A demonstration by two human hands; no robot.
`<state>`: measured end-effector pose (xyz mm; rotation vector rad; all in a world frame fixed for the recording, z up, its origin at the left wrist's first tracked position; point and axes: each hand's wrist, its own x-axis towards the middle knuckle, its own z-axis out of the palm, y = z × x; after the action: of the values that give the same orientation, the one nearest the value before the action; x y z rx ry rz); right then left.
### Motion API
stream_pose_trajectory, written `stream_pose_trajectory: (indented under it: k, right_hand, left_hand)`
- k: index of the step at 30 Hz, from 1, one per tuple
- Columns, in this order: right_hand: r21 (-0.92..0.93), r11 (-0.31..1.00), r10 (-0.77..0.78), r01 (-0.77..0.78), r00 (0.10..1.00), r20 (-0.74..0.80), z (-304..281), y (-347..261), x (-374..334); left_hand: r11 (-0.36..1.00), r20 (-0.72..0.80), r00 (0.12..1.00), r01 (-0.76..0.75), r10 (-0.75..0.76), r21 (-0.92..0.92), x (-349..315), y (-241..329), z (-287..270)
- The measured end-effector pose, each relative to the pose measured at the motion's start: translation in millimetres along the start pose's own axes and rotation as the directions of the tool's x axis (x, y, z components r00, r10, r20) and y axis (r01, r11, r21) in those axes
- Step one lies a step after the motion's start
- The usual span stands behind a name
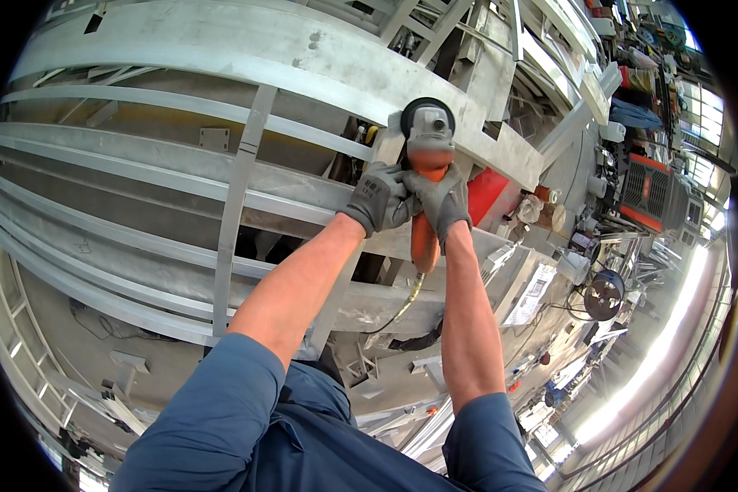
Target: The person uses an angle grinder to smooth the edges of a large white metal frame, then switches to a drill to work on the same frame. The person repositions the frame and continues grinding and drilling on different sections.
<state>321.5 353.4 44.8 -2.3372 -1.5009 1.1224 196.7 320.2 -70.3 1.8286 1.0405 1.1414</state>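
Note:
An angle grinder (431, 152) with a grey head and orange body is in front of me, its dark round disc (422, 103) lying over the edge of a wide metal beam (336, 70). My right hand (443, 199), in a grey work glove, is wrapped around the orange body. My left hand (379, 199), gloved alike, is closed against the grinder's left side, and its fingers meet the right hand. What exactly those left fingers grasp is partly hidden. From the grinder's rear end, a yellowish cord (410, 302) curves down and left. Whether disc and beam touch cannot be seen.
Long metal rails with a crossbar (242, 205) form a frame at left. A red panel (485, 195) sits right of my hands. Farther right are a round fan (604, 295), a red-and-grey machine (646, 193) and loose cables. Metal offcuts (361, 365) lie on the floor.

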Motion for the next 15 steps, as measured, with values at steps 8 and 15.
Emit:
stream_pose_trajectory:
  k: [8, 15]
  right_hand:
    - [-0.024, 1.0, 0.011, -0.009, 0.995, 0.101, -3.2, 7.2, 0.5]
    - [-0.027, 0.997, -0.068, 0.07, 0.996, 0.063, -2.5, 3.7, -3.9]
  left_hand:
    - [0.999, 0.056, 0.998, -0.031, 0.032, -0.008, 0.3, 0.6, -3.7]
    - [1.0, 0.094, 0.995, -0.018, 0.02, -0.013, -1.3, 4.5, -5.9]
